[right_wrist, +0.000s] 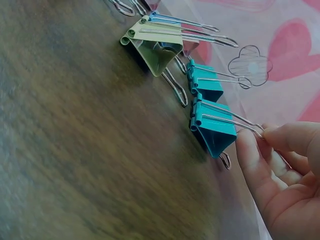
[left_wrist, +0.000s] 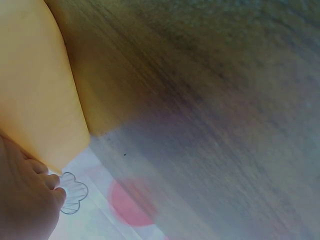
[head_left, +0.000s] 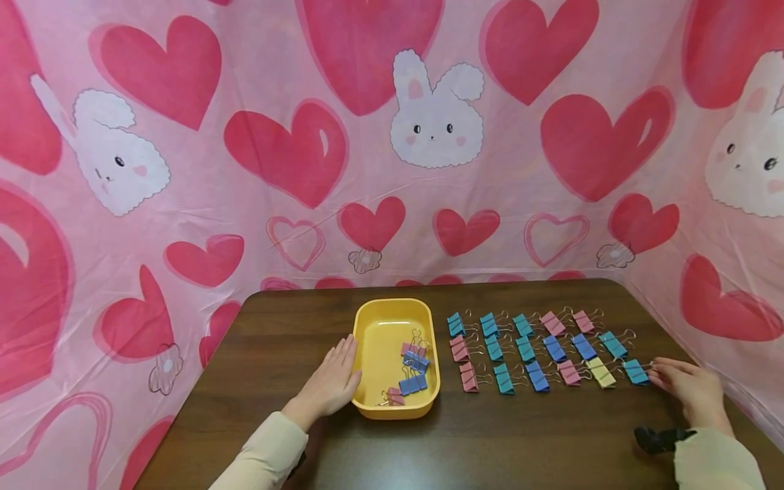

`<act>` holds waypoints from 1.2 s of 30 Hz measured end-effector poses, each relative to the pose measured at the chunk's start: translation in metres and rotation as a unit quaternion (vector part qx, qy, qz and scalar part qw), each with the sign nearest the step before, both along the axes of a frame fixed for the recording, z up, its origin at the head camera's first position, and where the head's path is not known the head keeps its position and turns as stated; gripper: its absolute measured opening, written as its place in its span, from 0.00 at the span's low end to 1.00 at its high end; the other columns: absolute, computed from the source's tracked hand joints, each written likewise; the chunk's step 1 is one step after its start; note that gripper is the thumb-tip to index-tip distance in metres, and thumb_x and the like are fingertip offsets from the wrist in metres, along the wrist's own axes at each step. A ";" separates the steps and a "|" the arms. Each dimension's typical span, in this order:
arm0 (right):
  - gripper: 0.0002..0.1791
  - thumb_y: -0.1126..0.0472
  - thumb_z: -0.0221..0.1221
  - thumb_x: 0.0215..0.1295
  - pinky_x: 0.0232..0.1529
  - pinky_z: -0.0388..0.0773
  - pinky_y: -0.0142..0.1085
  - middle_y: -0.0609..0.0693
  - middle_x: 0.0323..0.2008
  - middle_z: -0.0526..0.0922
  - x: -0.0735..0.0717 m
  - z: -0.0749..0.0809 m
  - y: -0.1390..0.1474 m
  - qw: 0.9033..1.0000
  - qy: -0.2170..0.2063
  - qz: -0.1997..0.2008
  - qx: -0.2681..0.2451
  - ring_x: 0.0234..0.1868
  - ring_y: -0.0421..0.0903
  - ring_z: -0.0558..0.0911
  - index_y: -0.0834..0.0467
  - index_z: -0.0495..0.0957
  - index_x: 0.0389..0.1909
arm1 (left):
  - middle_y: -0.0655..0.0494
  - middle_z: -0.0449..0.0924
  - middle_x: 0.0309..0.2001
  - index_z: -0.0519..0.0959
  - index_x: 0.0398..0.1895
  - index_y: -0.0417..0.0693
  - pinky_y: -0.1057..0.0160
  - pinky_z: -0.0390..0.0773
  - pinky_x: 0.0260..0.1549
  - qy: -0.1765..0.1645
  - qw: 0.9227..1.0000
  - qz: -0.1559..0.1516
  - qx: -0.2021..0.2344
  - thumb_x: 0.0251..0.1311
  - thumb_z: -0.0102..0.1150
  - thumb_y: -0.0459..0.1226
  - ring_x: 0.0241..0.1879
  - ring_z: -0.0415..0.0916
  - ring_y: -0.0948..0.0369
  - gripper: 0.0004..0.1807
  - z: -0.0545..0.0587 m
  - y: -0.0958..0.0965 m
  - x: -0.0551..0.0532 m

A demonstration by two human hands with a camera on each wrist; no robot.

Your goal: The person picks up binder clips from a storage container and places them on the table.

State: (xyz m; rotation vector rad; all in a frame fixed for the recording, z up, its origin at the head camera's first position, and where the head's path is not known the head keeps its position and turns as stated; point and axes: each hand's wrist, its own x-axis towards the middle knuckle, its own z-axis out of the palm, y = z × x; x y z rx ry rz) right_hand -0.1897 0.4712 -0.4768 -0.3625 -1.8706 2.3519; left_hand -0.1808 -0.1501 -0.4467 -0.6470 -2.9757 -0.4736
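Observation:
My right hand (head_left: 689, 388) pinches the wire handle of a teal binder clip (head_left: 635, 372) at the right end of the front row. In the right wrist view, thumb and forefinger meet on that handle, and the clip's teal body (right_wrist: 215, 127) is beside another teal clip (right_wrist: 205, 80) and a yellow one (right_wrist: 155, 45). Fingers extended, my left hand (head_left: 333, 378) rests against the left side of a yellow tray (head_left: 363, 340). Several pink and blue binder clips (head_left: 413, 383) lie in the tray's right half. The left wrist view shows the tray's outer wall (left_wrist: 40, 85) above the curled-looking fingertips.
Right of the tray, several pink, teal, blue and yellow clips (head_left: 537, 376) lie in three rows on the dark wooden table (head_left: 490, 442). A pink cloth (head_left: 429, 190) with hearts and rabbits hangs behind and beside the table.

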 end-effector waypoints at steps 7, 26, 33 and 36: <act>0.17 0.67 0.56 0.61 0.25 0.78 0.29 0.41 0.21 0.81 0.005 0.005 -0.002 0.999 -0.006 -0.016 0.028 0.22 0.38 0.82 0.45 0.82 0.17 | 0.38 0.46 0.69 0.49 0.68 0.30 0.50 0.48 0.63 0.005 1.000 -0.006 -0.004 0.68 0.38 0.42 0.68 0.45 0.46 0.32 0.000 0.000 0.000; 0.09 0.66 0.58 0.61 0.22 0.77 0.26 0.39 0.25 0.82 -0.012 0.091 -0.071 0.988 0.130 -0.058 0.055 0.20 0.38 0.82 0.50 0.83 0.28 | 0.39 0.46 0.69 0.49 0.68 0.30 0.50 0.47 0.63 0.001 1.000 -0.004 0.001 0.68 0.40 0.42 0.68 0.44 0.46 0.32 0.001 0.000 0.000; 0.07 0.62 0.57 0.63 0.27 0.76 0.23 0.38 0.26 0.82 -0.019 0.121 -0.120 0.977 0.151 -0.012 0.149 0.23 0.36 0.82 0.46 0.80 0.35 | 0.36 0.47 0.68 0.50 0.67 0.28 0.48 0.48 0.63 0.012 1.000 -0.009 0.005 0.68 0.41 0.40 0.67 0.46 0.44 0.32 0.000 0.000 -0.001; 0.06 0.63 0.57 0.63 0.27 0.77 0.24 0.40 0.27 0.82 -0.022 0.129 -0.142 0.968 0.179 0.014 0.173 0.25 0.36 0.82 0.50 0.80 0.38 | 0.36 0.47 0.69 0.50 0.67 0.28 0.49 0.48 0.63 0.010 1.000 -0.005 0.001 0.68 0.41 0.41 0.67 0.45 0.44 0.32 0.000 0.000 -0.001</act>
